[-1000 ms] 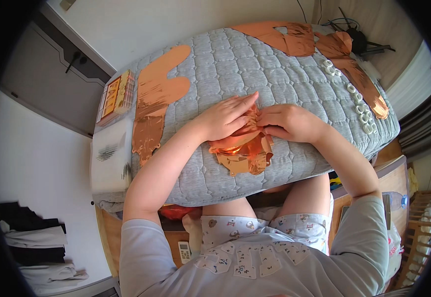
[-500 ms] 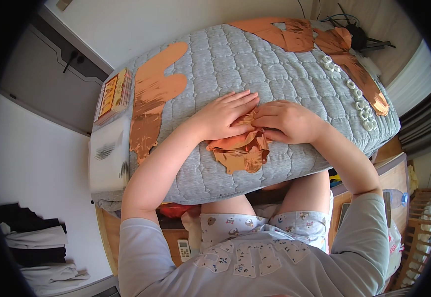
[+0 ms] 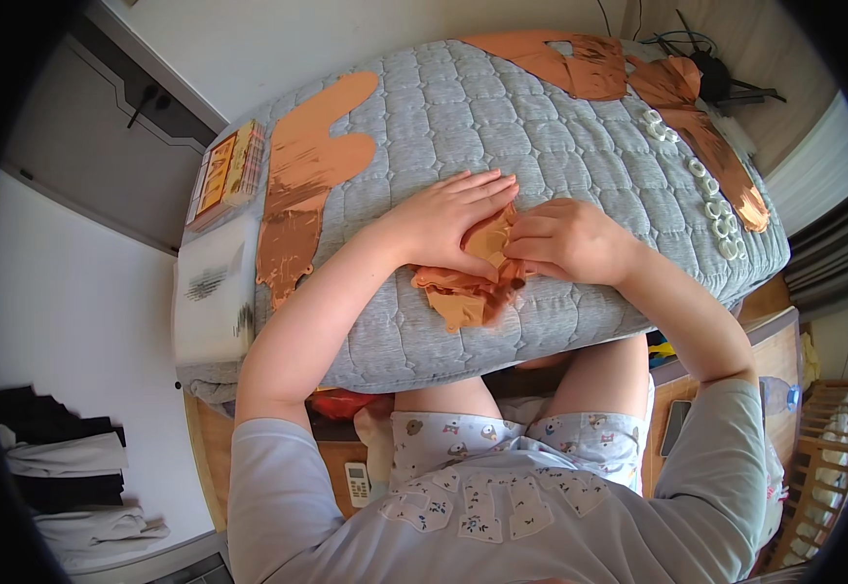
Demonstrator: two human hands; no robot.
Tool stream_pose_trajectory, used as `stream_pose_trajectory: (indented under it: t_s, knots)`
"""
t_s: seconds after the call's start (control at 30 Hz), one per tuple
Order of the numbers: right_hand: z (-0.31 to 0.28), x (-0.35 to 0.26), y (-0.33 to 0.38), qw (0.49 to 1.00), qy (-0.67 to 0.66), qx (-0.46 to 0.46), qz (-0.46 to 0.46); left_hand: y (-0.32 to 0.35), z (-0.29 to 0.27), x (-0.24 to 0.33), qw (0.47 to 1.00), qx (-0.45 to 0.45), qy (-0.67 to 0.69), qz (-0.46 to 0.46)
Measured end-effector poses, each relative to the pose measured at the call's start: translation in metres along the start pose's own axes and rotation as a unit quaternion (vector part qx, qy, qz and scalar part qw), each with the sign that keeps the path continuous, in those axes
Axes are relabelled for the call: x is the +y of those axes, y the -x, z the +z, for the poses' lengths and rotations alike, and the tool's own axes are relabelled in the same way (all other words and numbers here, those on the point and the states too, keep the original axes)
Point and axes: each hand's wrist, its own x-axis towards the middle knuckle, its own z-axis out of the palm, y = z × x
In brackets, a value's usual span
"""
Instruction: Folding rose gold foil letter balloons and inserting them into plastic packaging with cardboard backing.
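A crumpled rose-gold foil balloon [image 3: 455, 300] lies flat and without air near the front edge of the mattress. My left hand [image 3: 451, 222] rests on its far left part, fingers stretched out and thumb spread across the foil. At the balloon's right side, my right hand [image 3: 572, 241] has its fingers bent and pinched on the foil. Part of the balloon is hidden under both hands. Its near right edge is smeared by motion.
Another flat foil balloon [image 3: 299, 175] lies at left, beside a stack of picture packs [image 3: 224, 173] and a clear plastic sleeve [image 3: 215, 292]. More foil balloons [image 3: 594, 73] lie at the far right. White ribbon rolls [image 3: 723, 222] line the right side of the grey quilted mattress [image 3: 414, 117].
My right hand has shifted slightly right and its fingers have closed more on the foil. The balloon between my hands has spread, and its near right edge has moved.
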Motion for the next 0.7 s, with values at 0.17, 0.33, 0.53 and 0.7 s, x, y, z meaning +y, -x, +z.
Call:
stream_pose_trajectory:
  t_s: [0.17,0.33,0.53,0.7]
  knots:
    - [0.007,0.003,-0.003,0.998,-0.027,0.05,-0.004,0.002,0.005,-0.01,1.0,0.007,0.004,0.015]
    - [0.005,0.002,-0.005,0.978,-0.158,0.039,0.128,0.003,0.008,-0.009,0.998,0.028,-0.022,0.044]
    - [0.005,-0.005,-0.02,0.972,-0.131,0.048,0.186,0.004,0.01,-0.013,0.998,0.033,0.027,0.049]
    - [0.009,-0.002,-0.026,0.975,-0.102,0.086,0.176,0.005,0.013,-0.02,0.982,0.044,0.164,0.08]
